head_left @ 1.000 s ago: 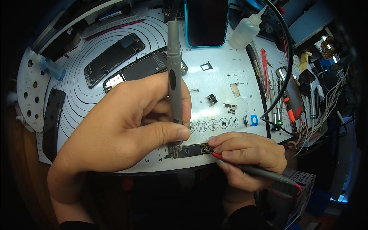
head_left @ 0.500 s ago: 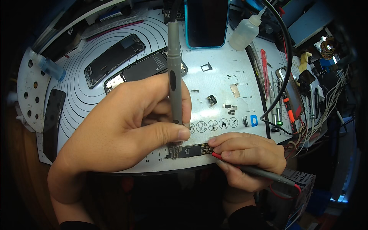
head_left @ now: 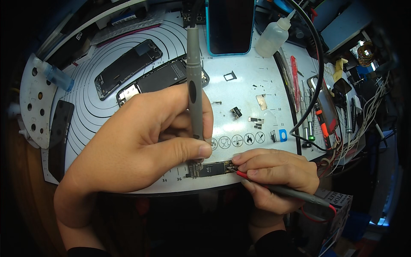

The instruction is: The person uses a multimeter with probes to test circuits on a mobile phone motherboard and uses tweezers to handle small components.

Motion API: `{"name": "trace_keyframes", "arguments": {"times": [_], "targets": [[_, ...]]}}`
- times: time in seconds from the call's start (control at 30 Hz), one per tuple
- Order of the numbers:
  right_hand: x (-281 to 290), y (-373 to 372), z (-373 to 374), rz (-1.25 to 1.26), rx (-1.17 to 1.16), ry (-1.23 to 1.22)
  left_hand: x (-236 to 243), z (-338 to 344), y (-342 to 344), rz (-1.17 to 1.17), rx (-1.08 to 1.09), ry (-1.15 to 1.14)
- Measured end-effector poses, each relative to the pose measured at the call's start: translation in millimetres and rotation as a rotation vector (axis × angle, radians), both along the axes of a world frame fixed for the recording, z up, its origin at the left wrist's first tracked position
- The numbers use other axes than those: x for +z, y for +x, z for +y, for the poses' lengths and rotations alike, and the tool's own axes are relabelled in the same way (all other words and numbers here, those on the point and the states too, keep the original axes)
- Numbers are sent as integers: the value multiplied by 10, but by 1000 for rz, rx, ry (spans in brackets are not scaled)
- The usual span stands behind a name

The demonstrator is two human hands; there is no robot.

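Note:
My left hand (head_left: 141,145) grips a grey pen-shaped probe (head_left: 194,81) upright, its tip hidden behind my thumb, down on the left end of a small dark circuit board (head_left: 212,168) at the near edge of a white work mat (head_left: 239,94). My right hand (head_left: 276,175) holds a second grey probe with a red tip (head_left: 278,189), lying almost flat, its point touching the board's right end. My right fingers also rest on that end of the board.
Two opened phone bodies (head_left: 128,66) (head_left: 165,77) lie at the back left of the mat, a blue-cased phone (head_left: 230,25) and a squeeze bottle (head_left: 274,36) at the back. Small parts (head_left: 236,112), a tray frame (head_left: 230,76), screwdrivers and tweezers (head_left: 308,111) and cables crowd the right.

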State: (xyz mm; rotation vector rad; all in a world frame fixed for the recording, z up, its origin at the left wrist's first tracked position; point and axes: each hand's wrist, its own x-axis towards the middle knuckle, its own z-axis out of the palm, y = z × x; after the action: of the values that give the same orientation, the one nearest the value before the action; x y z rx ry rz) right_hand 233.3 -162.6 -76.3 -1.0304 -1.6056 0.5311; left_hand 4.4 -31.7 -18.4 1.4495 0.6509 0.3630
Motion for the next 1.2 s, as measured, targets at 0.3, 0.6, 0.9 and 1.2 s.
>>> {"name": "trace_keyframes", "arguments": {"times": [0.3,0.6,0.9,1.2], "targets": [[3,2,2,-4,4,-1,11,3,2,4,2,-8],[-53,-26,-9,245,-15,-16,14,-37,-10,-18,38,6],[-32,-79,-47,322,-196,-35,21,-63,24,-19,60,13],[3,-60,-73,395,-173,-97,-13,-15,-19,26,29,37]]}}
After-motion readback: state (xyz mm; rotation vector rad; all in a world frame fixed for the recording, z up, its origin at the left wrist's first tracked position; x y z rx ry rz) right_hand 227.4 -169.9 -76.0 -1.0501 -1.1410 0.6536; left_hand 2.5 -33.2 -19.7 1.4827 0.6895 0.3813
